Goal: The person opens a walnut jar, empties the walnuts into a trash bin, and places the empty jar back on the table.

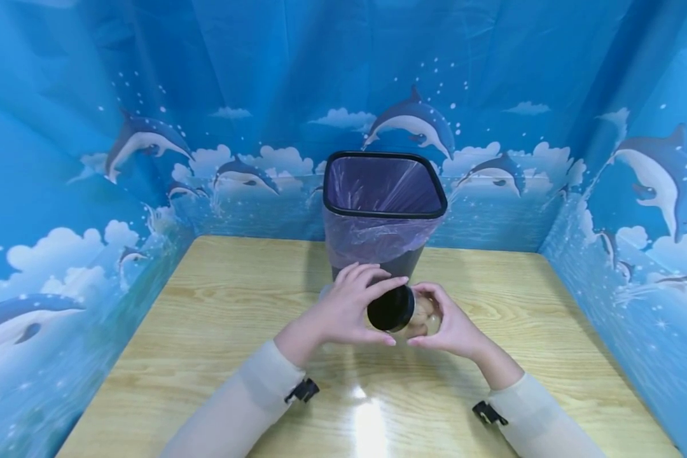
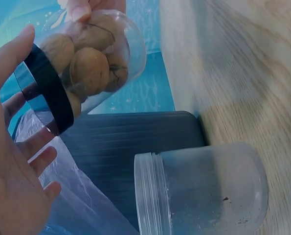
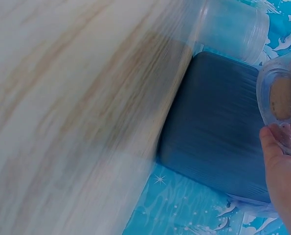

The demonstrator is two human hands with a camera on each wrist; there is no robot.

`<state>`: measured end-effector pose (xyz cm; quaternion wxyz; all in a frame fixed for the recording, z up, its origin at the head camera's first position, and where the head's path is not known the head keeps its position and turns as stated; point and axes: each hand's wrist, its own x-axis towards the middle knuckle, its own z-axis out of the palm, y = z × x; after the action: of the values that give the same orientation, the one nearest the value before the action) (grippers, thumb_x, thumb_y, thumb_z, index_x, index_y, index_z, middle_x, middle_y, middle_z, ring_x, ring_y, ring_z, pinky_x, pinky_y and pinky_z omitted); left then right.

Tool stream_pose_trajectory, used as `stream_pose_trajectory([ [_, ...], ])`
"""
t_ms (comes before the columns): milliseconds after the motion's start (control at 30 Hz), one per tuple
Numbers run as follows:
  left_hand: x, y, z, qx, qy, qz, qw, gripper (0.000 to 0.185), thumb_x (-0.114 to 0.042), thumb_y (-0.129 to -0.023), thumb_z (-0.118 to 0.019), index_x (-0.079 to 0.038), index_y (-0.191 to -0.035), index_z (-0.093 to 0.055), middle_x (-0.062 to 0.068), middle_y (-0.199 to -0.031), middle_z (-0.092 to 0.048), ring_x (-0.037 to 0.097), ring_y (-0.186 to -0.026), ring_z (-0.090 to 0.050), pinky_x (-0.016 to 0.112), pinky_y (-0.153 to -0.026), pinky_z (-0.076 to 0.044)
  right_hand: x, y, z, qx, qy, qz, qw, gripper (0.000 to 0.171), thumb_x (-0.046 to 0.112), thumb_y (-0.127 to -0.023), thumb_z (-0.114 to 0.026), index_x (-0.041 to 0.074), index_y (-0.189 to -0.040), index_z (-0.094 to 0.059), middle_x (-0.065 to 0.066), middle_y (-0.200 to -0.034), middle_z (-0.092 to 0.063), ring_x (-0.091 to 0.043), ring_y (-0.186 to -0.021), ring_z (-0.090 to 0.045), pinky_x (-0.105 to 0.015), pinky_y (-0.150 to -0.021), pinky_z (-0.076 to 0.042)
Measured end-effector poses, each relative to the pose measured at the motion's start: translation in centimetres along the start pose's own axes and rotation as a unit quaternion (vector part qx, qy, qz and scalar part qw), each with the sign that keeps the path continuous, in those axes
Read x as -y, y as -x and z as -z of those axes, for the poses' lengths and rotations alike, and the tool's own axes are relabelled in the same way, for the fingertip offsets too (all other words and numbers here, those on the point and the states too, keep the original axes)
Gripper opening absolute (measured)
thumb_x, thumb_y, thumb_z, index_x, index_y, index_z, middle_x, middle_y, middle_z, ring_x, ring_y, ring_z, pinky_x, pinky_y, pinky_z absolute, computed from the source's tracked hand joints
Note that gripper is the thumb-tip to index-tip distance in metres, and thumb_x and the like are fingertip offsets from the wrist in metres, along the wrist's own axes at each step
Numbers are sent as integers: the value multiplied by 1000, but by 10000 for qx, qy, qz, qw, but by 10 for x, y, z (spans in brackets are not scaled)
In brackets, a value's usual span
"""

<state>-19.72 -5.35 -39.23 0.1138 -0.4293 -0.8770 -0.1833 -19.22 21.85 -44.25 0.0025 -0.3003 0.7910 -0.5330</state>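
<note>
Over the table in front of the bin, a clear jar of walnuts [image 1: 426, 313] is tilted with its black lid [image 1: 390, 310] to the left. My left hand [image 1: 352, 308] curves its thumb and fingers round the lid, fingertips at its edge. My right hand [image 1: 455, 327] grips the jar's body between thumb and fingers. Several brown walnuts [image 2: 89, 72] show through the wall in the left wrist view. In the right wrist view the right hand [image 3: 287, 181] and the jar's base [image 3: 275, 98] are cut off by the frame's edge.
A dark bin [image 1: 403, 264] with a purple liner [image 1: 378, 238] and black rim stands at the table's back. Left of it a lidless clear jar [image 2: 204, 191] stands upright, mostly hidden by the left hand in the head view. Dolphin-printed curtains [image 1: 263, 76] enclose the wooden table [image 1: 229, 305].
</note>
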Motion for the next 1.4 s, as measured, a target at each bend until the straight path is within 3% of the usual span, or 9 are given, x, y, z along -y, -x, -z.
stream_pose_trajectory([
  [400, 2, -3, 1, 86, 26, 90, 9999, 95, -71, -75, -73, -33, -154, -37, 4, -135, -52, 26, -135, -38, 56, -116, -22, 3, -1, -2, -4, 45, -88, 10000, 89, 4, -68, -92, 7, -141, -42, -11, -135, -49, -8, -118, -53, -15, -101, -39],
  [667, -4, -4, 0, 138, -8, 626, 9979, 96, -76, -75, -69, -28, -152, -39, 3, -135, -53, 24, -131, -41, 56, -116, -21, 4, -1, -2, 21, 72, -243, 9997, 90, 7, -68, -93, 11, -142, -42, -6, -136, -50, -10, -119, -52, -17, -101, -39],
  [1033, -10, -6, -5, -255, -202, 1206, 9922, 93, -84, -72, -61, -25, -142, -47, 0, -123, -61, 22, -120, -47, 58, -112, -23, 2, -4, -3, -25, 23, -226, 9997, 89, 6, -68, -92, 13, -142, -43, -7, -135, -50, -13, -116, -54, -19, -98, -42],
  [1400, -16, -6, -8, -202, -398, 1739, 9837, 98, -93, -71, -49, -22, -138, -51, -2, -126, -62, 23, -117, -49, 59, -114, -21, 1, -3, -4, -67, 28, -281, 9996, 88, 6, -68, -93, 12, -141, -43, -6, -135, -50, -13, -117, -54, -19, -99, -41],
])
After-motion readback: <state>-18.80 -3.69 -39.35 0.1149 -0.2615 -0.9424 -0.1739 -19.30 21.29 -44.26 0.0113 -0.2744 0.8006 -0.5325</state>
